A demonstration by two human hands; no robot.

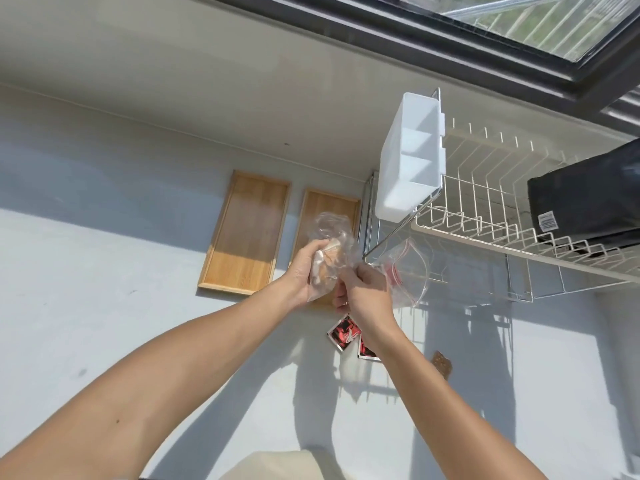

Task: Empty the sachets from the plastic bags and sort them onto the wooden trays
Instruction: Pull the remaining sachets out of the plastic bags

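The left hand (304, 271) grips a sachet-filled clear bag (329, 251) directly over the right-hand wooden tray (317, 209), while the right hand (363, 292) pinches its edge.

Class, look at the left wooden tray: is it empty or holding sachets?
Empty. The left tray shows only bare wood; the red sachets lie on the counter.

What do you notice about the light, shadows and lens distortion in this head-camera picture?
Head view: hard sunlight from the window splits the countertop into bright and shaded bands; the dish rack casts sharp wire shadows; glare washes the far end of the left wooden tray; the wide lens bends the window frame.
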